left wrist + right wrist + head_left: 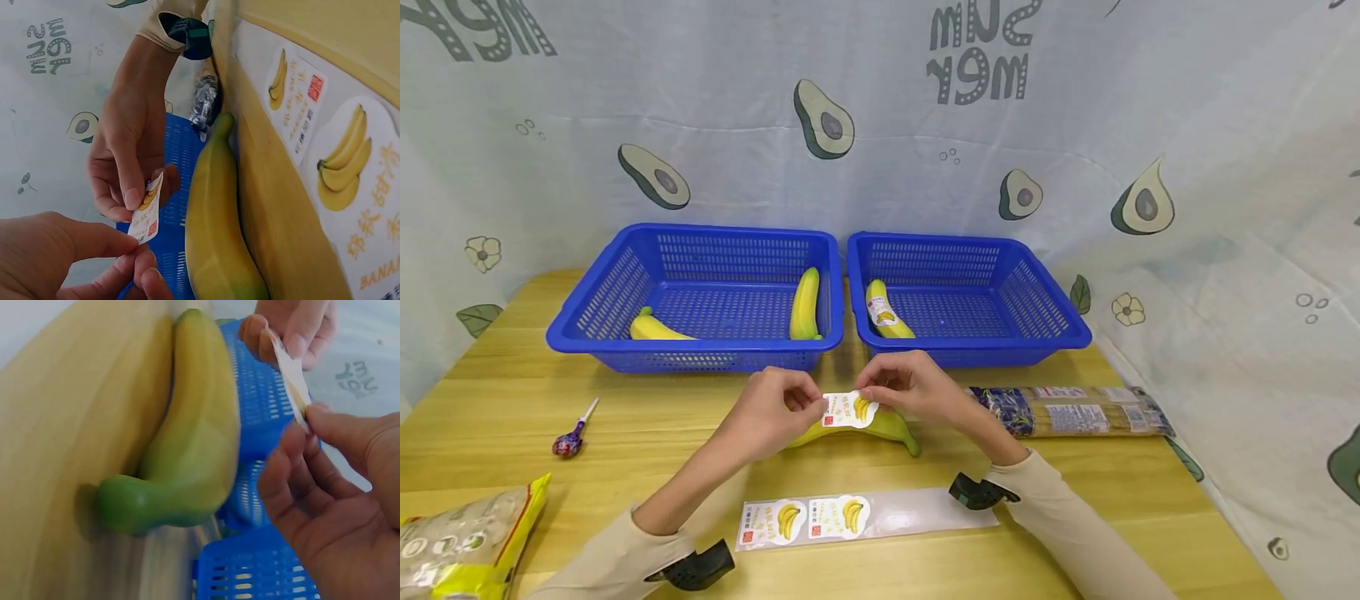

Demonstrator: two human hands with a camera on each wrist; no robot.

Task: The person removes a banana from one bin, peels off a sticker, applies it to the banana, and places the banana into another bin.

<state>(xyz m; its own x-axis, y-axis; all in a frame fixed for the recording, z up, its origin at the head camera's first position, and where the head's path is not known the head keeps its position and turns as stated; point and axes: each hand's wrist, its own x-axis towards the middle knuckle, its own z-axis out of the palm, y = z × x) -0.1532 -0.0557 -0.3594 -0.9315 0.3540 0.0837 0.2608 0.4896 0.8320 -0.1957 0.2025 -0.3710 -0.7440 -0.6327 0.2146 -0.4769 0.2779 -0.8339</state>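
Both hands hold one white banana sticker [848, 409] stretched between them. My left hand [775, 414] pinches its left edge between thumb and fingers, while my right hand [921, 390] pinches the right edge. Beneath the sticker a yellow banana with a green stem [891, 426] lies on the table. Both wrist views show the sticker [147, 211] held apart from the banana [197, 419]. Closer to me lies a clear backing sheet [917, 512] with two more banana stickers at its left end.
Behind the hands stand a left blue basket [700, 346] with two bananas and a right blue basket [977, 342] with one stickered banana [887, 315]. A packaged bundle [1075, 412] lies right, a lollipop [571, 440] left, and a yellow-edged bag [467, 542] at the front left.
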